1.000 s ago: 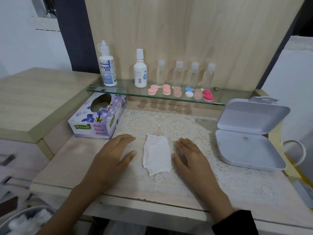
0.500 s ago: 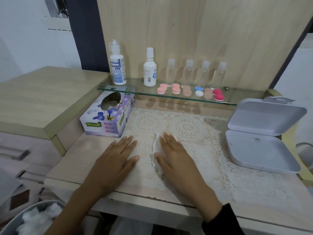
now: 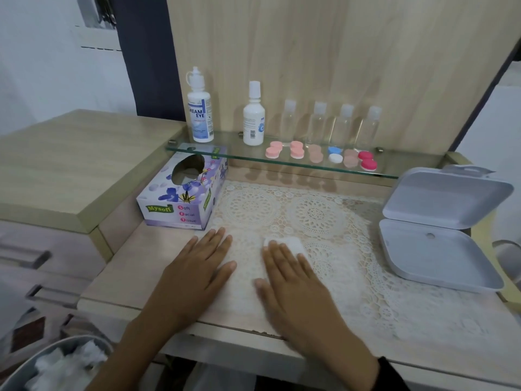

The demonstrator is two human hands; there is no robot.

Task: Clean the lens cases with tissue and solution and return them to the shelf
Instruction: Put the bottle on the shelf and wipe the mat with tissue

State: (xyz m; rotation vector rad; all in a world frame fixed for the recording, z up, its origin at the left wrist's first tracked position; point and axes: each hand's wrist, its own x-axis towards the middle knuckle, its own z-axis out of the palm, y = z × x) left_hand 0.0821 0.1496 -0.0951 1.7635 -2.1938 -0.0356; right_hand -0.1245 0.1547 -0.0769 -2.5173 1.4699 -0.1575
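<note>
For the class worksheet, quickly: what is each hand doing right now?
Left hand: open, flat on the mat.
Right hand: open, flat on the tissue.

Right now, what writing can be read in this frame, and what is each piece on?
"Mysoft": green banner on the tissue box front.
"Soft Facial Tissue": same box front.
"REAM EYE": label of the tall solution bottle; a leading letter may be hidden.
Smaller white bottle: print too small to read.
Box side print: blurred.

The right hand [image 3: 293, 280] presses flat on the tissue [image 3: 294, 244], right of the left hand [image 3: 197, 269], both near the tissue box [image 3: 180, 198].
</note>
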